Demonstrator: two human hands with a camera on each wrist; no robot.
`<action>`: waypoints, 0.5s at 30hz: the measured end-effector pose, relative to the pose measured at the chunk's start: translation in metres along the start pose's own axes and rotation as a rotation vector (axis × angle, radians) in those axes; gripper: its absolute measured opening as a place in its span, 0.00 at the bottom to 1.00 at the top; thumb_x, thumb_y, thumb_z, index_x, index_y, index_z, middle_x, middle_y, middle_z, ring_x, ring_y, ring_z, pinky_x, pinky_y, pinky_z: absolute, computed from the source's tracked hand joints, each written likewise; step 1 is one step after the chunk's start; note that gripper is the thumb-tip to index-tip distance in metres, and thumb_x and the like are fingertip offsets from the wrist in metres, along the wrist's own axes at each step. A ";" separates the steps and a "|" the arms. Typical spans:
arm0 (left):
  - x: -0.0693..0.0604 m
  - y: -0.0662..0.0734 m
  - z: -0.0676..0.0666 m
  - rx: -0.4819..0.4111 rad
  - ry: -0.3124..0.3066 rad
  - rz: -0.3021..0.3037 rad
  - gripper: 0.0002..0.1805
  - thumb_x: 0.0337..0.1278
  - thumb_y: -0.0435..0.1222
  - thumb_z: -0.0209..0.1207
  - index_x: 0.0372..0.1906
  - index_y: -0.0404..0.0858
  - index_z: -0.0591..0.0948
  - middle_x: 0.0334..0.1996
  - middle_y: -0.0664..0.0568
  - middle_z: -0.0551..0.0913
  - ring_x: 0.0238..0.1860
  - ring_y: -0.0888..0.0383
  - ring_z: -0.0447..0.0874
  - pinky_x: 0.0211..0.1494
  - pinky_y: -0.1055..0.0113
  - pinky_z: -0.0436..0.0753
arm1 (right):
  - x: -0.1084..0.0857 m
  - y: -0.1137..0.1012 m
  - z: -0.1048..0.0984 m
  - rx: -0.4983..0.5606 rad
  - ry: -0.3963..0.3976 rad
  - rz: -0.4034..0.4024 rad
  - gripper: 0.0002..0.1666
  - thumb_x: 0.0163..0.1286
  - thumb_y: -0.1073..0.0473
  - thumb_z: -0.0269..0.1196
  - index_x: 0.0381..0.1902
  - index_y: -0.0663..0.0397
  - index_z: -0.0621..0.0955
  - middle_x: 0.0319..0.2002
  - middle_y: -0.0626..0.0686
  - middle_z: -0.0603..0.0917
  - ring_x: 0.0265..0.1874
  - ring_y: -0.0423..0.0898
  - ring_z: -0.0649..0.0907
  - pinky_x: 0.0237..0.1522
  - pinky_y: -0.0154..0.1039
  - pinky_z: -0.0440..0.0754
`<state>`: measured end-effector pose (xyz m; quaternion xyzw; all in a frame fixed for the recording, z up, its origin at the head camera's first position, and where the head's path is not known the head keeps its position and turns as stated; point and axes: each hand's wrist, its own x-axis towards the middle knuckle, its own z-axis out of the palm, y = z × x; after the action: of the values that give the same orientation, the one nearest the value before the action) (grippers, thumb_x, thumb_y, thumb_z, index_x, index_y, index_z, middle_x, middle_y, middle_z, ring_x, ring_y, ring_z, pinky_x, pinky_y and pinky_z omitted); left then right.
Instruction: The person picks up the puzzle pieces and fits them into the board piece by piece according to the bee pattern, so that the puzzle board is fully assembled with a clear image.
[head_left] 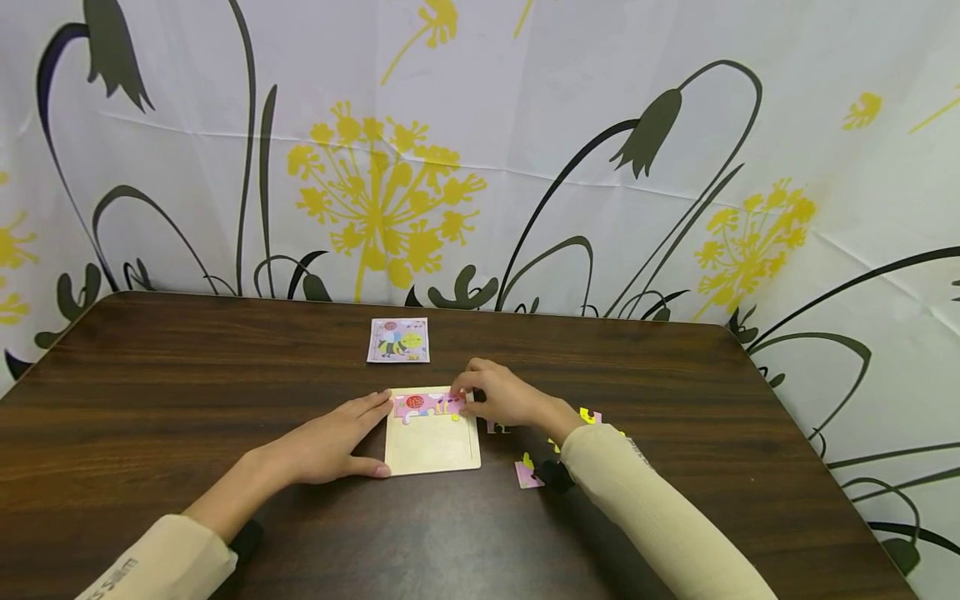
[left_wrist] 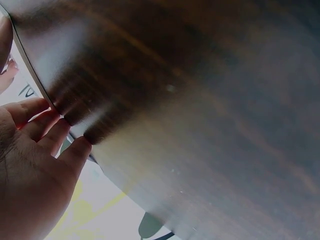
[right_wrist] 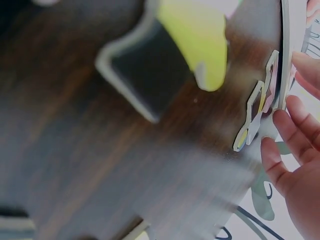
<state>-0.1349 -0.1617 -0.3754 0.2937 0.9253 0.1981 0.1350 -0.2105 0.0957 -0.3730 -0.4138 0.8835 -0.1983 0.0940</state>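
Row [head_left: 416, 405] along the 12 o'clock side of a pale board [head_left: 432, 450]

Hard to make out: the row's 3 o'clock end, under the right hand [head_left: 510, 396]; some loose pieces [head_left: 528, 477], partly behind the right sleeve [head_left: 660, 508]; in the right wrist view, a blurred piece [right_wrist: 150, 72], black and yellow, cut off at the top. Grip of the right hand: narrow, with curled fingers; pinch or press, cannot tell. Left hand [head_left: 330, 442]: spread wide along the board's 9 o'clock edge. Board: on the table [head_left: 225, 350], bare below the row. Row: pink, with a red round motif and knobbly tabs towards 6 o'clock. Square bee card [head_left: 398, 341] at 11 o'clock from the board; loose pieces at 3 to 4 o'clock, curvy-edged. Table: dark, wood-grained. Beyond, creased white cloth [head_left: 540, 167].
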 end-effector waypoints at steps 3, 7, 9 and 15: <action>0.000 0.000 0.000 -0.002 0.000 0.001 0.48 0.49 0.57 0.59 0.66 0.27 0.59 0.67 0.35 0.54 0.65 0.38 0.53 0.61 0.44 0.60 | 0.000 0.000 0.000 0.012 -0.010 0.008 0.11 0.60 0.62 0.64 0.42 0.55 0.81 0.37 0.51 0.75 0.40 0.45 0.75 0.42 0.36 0.73; -0.001 0.001 -0.001 0.001 0.001 0.000 0.48 0.49 0.56 0.59 0.66 0.27 0.58 0.67 0.35 0.54 0.66 0.38 0.53 0.61 0.45 0.59 | -0.001 0.002 -0.002 0.053 -0.019 0.026 0.12 0.60 0.62 0.64 0.43 0.55 0.81 0.38 0.51 0.76 0.41 0.45 0.76 0.44 0.37 0.74; -0.001 0.001 -0.001 0.003 0.000 0.000 0.48 0.50 0.56 0.59 0.66 0.27 0.58 0.67 0.35 0.54 0.66 0.38 0.53 0.62 0.45 0.59 | -0.003 0.003 -0.004 0.070 -0.017 0.029 0.13 0.60 0.63 0.64 0.44 0.55 0.81 0.38 0.50 0.77 0.40 0.45 0.76 0.44 0.37 0.74; -0.001 0.002 -0.002 0.002 -0.002 -0.002 0.48 0.49 0.56 0.59 0.66 0.27 0.58 0.67 0.35 0.54 0.66 0.38 0.53 0.61 0.45 0.59 | -0.008 0.007 -0.011 0.074 -0.014 0.025 0.14 0.60 0.62 0.64 0.45 0.58 0.80 0.41 0.51 0.79 0.40 0.45 0.77 0.46 0.39 0.75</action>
<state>-0.1344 -0.1613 -0.3730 0.2934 0.9256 0.1967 0.1359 -0.2143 0.1089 -0.3663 -0.4004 0.8799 -0.2268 0.1180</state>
